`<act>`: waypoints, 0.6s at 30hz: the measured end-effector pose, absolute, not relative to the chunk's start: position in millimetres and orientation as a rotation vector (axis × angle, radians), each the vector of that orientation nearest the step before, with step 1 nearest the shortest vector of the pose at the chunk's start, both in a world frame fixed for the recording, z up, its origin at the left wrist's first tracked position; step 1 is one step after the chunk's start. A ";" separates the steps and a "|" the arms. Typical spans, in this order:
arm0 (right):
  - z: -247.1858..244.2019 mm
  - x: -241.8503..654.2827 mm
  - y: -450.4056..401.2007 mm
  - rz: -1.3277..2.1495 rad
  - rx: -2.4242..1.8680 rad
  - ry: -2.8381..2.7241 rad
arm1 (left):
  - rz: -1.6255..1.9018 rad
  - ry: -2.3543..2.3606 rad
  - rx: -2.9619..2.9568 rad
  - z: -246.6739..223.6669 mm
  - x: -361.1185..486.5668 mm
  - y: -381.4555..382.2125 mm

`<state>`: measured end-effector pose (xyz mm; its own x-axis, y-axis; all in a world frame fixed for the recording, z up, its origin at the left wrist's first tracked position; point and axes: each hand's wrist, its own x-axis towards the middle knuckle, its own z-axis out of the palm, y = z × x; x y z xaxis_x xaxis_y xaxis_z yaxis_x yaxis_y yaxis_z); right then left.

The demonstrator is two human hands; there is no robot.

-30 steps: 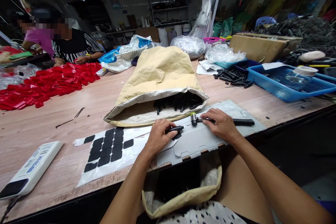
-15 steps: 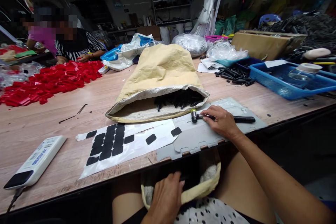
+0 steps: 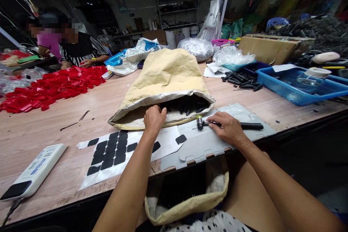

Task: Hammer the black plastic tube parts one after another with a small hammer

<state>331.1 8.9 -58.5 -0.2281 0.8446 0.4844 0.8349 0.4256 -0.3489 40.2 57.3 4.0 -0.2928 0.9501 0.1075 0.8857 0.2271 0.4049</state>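
Note:
My left hand [image 3: 154,117] is at the mouth of a big yellow woven sack [image 3: 171,67], its fingers curled and their tips hidden inside the opening. Beside it in the sack lie several small black pieces [image 3: 190,105]. My right hand [image 3: 227,127] is closed around the shaft of a small hammer [image 3: 251,126], whose head points left. The hammer rests over a grey flat board [image 3: 201,148]. Left of the board, a white backing sheet [image 3: 168,145] carries several black rounded-square stickers [image 3: 110,148]. Below the table edge, a second yellow sack [image 3: 190,208] hangs open over my lap.
A white power strip [image 3: 35,170] lies at the left. Red pieces [image 3: 54,87] are heaped at the far left, with two co-workers [image 3: 81,50] behind them. At the right stand a blue tray [image 3: 293,90], black pieces [image 3: 240,79] and a cardboard box [image 3: 272,49].
My left hand has risen from the lap sack to the mouth of the sack on the table. My right hand stays on the hammer.

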 end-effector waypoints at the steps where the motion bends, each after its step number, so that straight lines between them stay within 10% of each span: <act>1: -58.0 331.0 8.9 0.027 -1.412 -2.064 | 0.534 2.372 1.729 -1.5 39.2 69.6; 18: -57.4 330.3 9.3 0.024 -1.419 -2.071 | 0.859 1.490 2.142 -38.0 47.4 -12.3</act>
